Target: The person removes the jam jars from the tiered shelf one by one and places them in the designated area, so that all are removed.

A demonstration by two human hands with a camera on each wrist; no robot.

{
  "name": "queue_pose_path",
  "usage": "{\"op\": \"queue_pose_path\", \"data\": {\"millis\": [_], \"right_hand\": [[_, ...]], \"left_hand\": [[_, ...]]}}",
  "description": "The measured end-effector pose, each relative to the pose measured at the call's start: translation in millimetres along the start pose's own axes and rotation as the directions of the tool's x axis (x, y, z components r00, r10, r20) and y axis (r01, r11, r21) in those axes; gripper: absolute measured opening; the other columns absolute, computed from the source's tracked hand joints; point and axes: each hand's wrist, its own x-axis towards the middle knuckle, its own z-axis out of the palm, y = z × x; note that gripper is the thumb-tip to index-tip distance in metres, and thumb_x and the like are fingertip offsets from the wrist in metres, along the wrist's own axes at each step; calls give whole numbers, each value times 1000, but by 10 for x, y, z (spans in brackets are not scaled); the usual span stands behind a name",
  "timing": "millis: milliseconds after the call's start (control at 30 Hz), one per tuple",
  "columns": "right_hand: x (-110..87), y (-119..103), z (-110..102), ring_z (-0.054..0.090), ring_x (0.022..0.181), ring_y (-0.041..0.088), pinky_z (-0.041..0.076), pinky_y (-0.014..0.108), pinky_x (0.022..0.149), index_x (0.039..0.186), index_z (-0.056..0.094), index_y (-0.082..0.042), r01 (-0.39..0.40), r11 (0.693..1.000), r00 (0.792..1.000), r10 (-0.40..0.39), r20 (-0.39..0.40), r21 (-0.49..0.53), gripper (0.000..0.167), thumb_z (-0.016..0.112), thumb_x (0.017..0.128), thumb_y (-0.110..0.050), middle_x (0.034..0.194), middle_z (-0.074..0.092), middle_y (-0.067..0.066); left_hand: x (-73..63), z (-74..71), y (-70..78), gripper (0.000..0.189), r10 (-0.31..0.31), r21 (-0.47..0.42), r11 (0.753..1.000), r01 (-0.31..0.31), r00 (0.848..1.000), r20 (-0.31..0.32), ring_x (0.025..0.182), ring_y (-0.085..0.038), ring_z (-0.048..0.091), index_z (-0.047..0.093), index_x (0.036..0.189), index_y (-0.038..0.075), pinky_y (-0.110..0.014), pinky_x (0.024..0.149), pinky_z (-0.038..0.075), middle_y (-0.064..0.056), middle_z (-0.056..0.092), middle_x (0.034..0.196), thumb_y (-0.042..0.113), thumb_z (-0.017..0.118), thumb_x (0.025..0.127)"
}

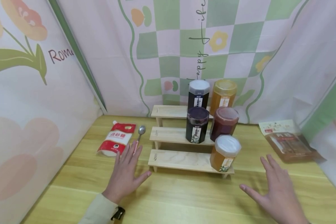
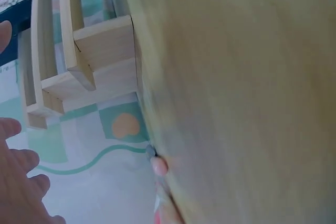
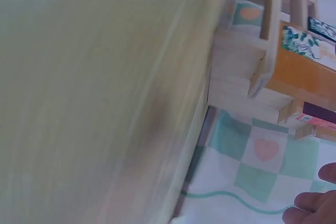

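Where left fingers [image 1: 135, 157] point, 1 spoon [image 1: 141, 131] lies nearby.

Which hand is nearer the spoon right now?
Left. The left hand is by the handle end of the spoon, contact unclear; the right hand is across the table, beyond the right end of the shelf.

From my remote seat I see a red-and-white pouch [image 1: 116, 139], a silver, pink-handled spoon [image 1: 141, 130], a white-lidded amber jar [image 1: 219, 157], a purple-black jar [image 1: 195, 127], a maroon jar [image 1: 224, 126], a yellowish, grained table [image 1: 179, 199] and a green-and-white checked curtain [image 1: 168, 45] (yellow flowers [image 1: 214, 41] included).
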Motion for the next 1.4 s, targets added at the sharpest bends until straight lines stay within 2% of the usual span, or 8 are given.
{"op": "queue_pose_path", "data": {"millis": [167,300,500,667,900,1100,1233,1400], "right_hand": [[21,-38,18,9,143,60,-1,73,113,160,7,0,-93,987,994,84,68,131,115,83,83,-39,164,3,29],[52,-92,17,10,143,59,7,78,109,161,4,-4,-134,966,989,118,86,220,113,82,85,-35,164,4,29],[99,-175,53,13,143,59,9,78,109,161,7,-5,-158,935,987,139,84,316,109,82,85,-29,163,10,30],[139,-237,106,16,142,60,11,78,108,161,9,-7,-175,919,984,156,82,352,110,84,83,-27,162,13,31],[213,-359,158,18,141,60,15,79,106,161,10,-7,-197,901,980,176,89,386,111,85,82,-28,161,14,31],[315,-457,197,21,141,59,19,82,102,161,12,-8,-226,884,974,201,105,410,112,86,80,-32,161,17,30],[388,-499,244,25,140,57,21,81,102,159,18,-3,-222,880,975,201,94,419,109,87,79,-32,158,25,31],[444,-531,312,29,139,56,23,80,102,158,22,-2,-221,872,975,199,96,438,107,88,78,-30,156,30,31]], "left_hand": [[8,43,-3,99,-27,-119,993,26,1000,-10,151,-40,10,19,160,8,-70,115,15,-10,9,167,53,71,89],[27,81,3,101,-48,-206,977,44,999,-12,151,-40,14,17,161,8,-69,116,14,-12,10,167,49,73,88],[66,137,23,104,-83,-336,938,85,996,20,152,-38,13,12,161,6,-70,116,12,-13,7,167,41,77,88],[115,165,50,105,-111,-427,895,129,992,68,152,-37,11,9,161,7,-64,118,16,-13,5,167,45,74,89],[159,246,47,108,-180,-513,824,242,969,169,151,-36,15,3,163,17,-60,116,23,-8,7,168,54,72,88],[203,300,68,111,-203,-556,779,290,956,214,149,-39,21,3,163,22,-63,114,26,-8,9,168,61,71,85],[238,293,101,113,-220,-580,742,336,940,262,149,-40,21,4,163,21,-63,115,25,-7,10,168,58,75,83],[261,336,91,116,-245,-574,719,392,916,318,148,-41,23,2,163,21,-64,114,25,-10,15,167,51,80,82]]}}
